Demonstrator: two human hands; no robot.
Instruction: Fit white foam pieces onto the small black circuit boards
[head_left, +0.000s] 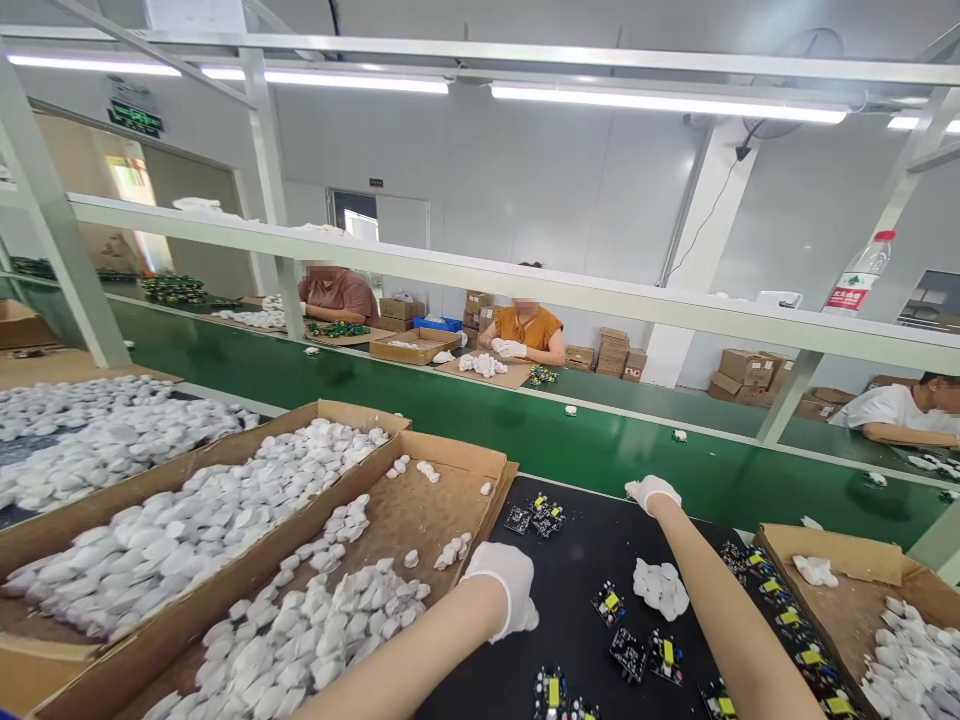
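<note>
My left hand (507, 590), in a white glove, hovers at the left side of the black work mat (570, 570), beside a cardboard tray of white rounded pieces. Its fingers curl down and inward; whatever they hold is hidden. Over the mat's far edge, by the green conveyor belt (480, 420), reaches my gloved right hand (654, 493). Those fingers are pressed together, and I cannot make out what is in them. Small circuit boards with yellow parts (609, 603) lie on the mat between my arms, near a cluster of white pieces (660, 588).
Cardboard trays (450, 450) of white pieces stand left, and another tray (832, 540) stands right beside a row of boards. Single white pieces (679, 435) sit along the belt. A shelf beam (480, 270) with a bottle (859, 275) crosses above. Several co-workers sit across the belt.
</note>
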